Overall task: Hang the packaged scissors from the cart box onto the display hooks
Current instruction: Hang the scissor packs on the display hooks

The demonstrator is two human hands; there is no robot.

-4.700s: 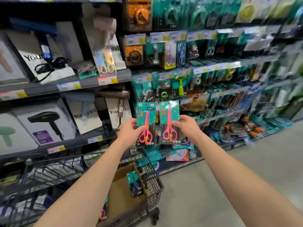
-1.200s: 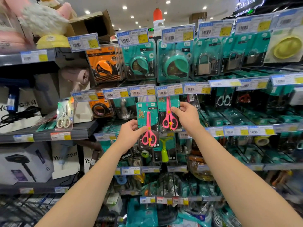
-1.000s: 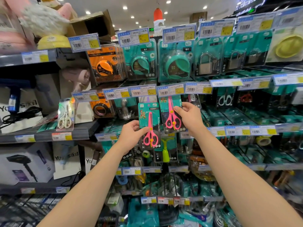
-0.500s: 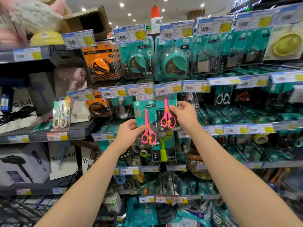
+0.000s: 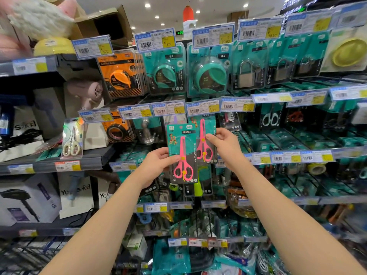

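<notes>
At the second hook row, just under a price label: right scissors pack, its top raised to the label, pinched at the edge by the right hand. The hook is hidden. Advised: keep the card square, feel the hang-hole onto the prong, slide it back. Left scissors pack, lower, gripped by the left hand; hold it clear meanwhile.

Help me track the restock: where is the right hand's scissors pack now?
Head view, centre: the right hand pinches its pink scissors pack just under a price tag, beside and higher than the other pack in the left hand.
</notes>
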